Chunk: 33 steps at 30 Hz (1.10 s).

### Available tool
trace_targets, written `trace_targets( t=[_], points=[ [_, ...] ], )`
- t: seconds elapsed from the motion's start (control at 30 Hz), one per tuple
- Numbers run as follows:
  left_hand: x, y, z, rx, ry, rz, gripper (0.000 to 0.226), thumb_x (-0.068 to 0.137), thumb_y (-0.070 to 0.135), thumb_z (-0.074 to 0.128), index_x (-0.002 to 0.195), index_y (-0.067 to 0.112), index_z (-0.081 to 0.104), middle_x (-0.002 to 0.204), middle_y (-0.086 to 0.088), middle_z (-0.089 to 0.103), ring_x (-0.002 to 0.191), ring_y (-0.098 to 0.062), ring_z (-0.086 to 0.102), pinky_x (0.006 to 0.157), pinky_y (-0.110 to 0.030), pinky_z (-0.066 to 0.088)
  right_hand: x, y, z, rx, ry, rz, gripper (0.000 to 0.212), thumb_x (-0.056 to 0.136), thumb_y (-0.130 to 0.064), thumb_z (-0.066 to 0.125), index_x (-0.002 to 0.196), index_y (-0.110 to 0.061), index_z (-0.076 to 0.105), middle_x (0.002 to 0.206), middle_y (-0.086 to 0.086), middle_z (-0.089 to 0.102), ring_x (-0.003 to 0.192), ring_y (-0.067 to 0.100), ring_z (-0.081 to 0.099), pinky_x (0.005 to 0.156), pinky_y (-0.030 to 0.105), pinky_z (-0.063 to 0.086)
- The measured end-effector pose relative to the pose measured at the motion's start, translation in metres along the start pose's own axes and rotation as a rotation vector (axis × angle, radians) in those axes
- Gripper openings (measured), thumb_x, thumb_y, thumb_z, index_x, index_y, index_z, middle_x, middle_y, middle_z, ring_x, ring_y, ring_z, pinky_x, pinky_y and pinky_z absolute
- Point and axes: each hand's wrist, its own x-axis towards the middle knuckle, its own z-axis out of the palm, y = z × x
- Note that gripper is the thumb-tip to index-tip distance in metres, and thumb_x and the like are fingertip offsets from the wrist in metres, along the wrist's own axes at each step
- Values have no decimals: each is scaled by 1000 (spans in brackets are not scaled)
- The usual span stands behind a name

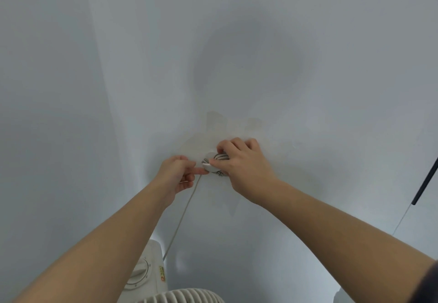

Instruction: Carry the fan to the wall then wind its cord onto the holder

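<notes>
One cord [182,212] is being wound by two hands.
One holder [209,160] on the wall [237,53] is touched by the closed left hand [176,174]. Cord loops are gripped by the right hand [244,162]. One fan [151,276] stands below.

Bare forearms, dark sleeve [430,283] (right edge)
</notes>
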Motion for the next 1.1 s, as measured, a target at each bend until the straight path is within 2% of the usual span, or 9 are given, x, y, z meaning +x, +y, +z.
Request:
trace_targets(
  t=[0.17, 0.33, 0.47, 0.6, 0.73, 0.83, 0.93, 1.03, 1.1],
  points=[
    [-7, -3, 2, 61, 4, 4, 11, 91, 4, 48, 96, 13, 50, 86, -15, 76, 54, -18, 53, 52, -28, 45, 1, 0, -3, 13, -21, -2, 45, 68, -10, 74, 106, -33, 68, 106, -1, 58, 95, 25, 55, 76, 41, 39],
    [-8, -2, 4, 77, 12, -31, 19, 93, 0, 39, 105, 12, 50, 88, -13, 75, 61, -20, 57, 54, -29, 48, -7, 1, -4, 57, 10, -2, 41, 77, -18, 71, 117, -26, 62, 111, -1, 60, 100, 24, 55, 82, 37, 40],
    [-12, -4, 7, 102, 4, -60, 22, 94, 0, 38, 109, 11, 50, 92, -12, 75, 65, -22, 60, 55, -30, 50, -16, 6, -5, 126, -7, -8, 47, 79, -10, 64, 124, -18, 57, 118, 3, 58, 109, 25, 54, 88, 34, 42],
    [-15, -6, 9, 156, 10, -81, 21, 94, 1, 39, 109, 11, 49, 94, -12, 74, 65, -23, 60, 57, -31, 51, -19, 8, -10, 219, 9, 44, 49, 78, 0, 60, 126, -10, 56, 120, 7, 57, 110, 27, 54, 91, 35, 46],
    [-19, -9, 9, 407, 95, -40, 17, 91, 7, 40, 105, 10, 49, 92, -11, 73, 66, -22, 59, 56, -27, 45, -21, 7, -18, 206, 20, 80, 51, 76, -1, 62, 126, -10, 56, 120, 7, 58, 111, 28, 54, 89, 38, 47],
    [-29, -10, 2, 626, 153, 37, 12, 86, 15, 46, 95, 12, 53, 94, -6, 69, 86, -23, 63, 70, -31, 47, -24, 5, -28, 153, -7, 100, 49, 76, -5, 63, 123, -14, 57, 119, 6, 58, 110, 28, 54, 88, 39, 44],
    [-50, -1, -1, 768, 162, 92, 9, 86, 22, 47, 91, 16, 51, 95, -4, 61, 83, -23, 57, 74, -34, 48, -28, 1, -38, 116, -41, 129, 46, 75, -7, 63, 120, -16, 59, 118, 6, 58, 108, 28, 55, 86, 38, 43],
    [-78, 8, -2, 888, 180, 188, 11, 88, 23, 47, 96, 17, 50, 91, 0, 60, 88, -24, 59, 88, -41, 50, -34, -5, -49, 87, -40, 158, 47, 72, -7, 64, 118, -17, 61, 115, 6, 60, 104, 28, 56, 83, 38, 43],
    [-94, 12, -3, 959, 238, 283, 12, 89, 23, 46, 99, 18, 50, 93, 2, 60, 90, -22, 59, 92, -41, 47, -37, -10, -59, 82, -48, 191, 45, 73, -8, 64, 117, -17, 62, 115, 6, 60, 104, 28, 57, 82, 39, 43]
  ],
)
